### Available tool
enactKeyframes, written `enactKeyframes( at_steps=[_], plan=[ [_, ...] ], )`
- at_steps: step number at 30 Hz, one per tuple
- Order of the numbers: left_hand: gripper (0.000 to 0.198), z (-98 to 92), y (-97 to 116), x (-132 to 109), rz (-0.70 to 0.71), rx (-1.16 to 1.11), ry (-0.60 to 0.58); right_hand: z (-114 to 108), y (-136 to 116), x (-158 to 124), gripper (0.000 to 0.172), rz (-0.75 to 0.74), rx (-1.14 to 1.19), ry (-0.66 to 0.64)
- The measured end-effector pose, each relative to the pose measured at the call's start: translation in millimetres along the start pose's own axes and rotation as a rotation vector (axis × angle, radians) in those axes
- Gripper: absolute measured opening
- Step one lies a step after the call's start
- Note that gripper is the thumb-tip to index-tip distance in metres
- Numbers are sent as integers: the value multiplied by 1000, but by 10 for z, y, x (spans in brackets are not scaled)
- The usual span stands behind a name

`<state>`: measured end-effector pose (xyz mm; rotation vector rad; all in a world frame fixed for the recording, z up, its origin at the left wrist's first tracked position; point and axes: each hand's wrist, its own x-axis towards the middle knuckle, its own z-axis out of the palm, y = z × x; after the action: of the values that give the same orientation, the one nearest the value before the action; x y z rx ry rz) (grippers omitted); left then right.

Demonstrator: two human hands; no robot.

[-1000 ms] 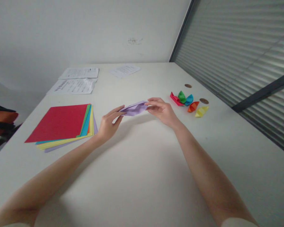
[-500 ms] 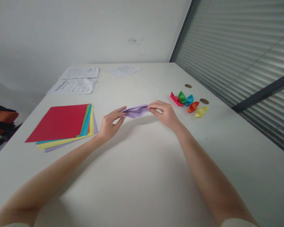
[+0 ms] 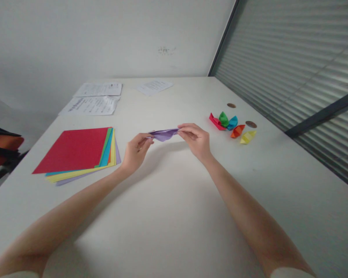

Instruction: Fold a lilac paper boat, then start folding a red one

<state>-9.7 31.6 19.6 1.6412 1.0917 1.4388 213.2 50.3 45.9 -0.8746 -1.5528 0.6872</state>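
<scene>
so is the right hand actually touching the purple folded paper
Touching. In the head view the right hand pinches the right end of the purple folded paper with its fingers, no gap showing.

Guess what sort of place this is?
Probably an office or meeting room: a plain white table, slatted blinds on the right, printed sheets at the far end. The left hand and right hand pinch a folded purple paper.
</scene>
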Motion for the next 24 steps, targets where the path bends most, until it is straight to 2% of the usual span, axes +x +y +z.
enactKeyframes(
  at_steps=[7, 12, 14, 17, 24],
  plan=[
    [24, 19, 160, -27, 59, 5, -50, 90, -101, 6, 22, 3, 64, 138],
    [21, -13, 206, -15, 165, 180, -221, 88, -122, 26, 27, 24, 80, 77],
    [23, -18, 215, -11, 205, 231, -252, 90, -117, 22, 26, 30, 115, 43],
    [30, -14, 229, -14, 210, 248, -237, 100, -99, 9, 25, 60, 123, 33],
    [35, -5, 229, -41, 117, 224, -229, 148, -63, -12, 22, 108, 175, 33]
  ],
)
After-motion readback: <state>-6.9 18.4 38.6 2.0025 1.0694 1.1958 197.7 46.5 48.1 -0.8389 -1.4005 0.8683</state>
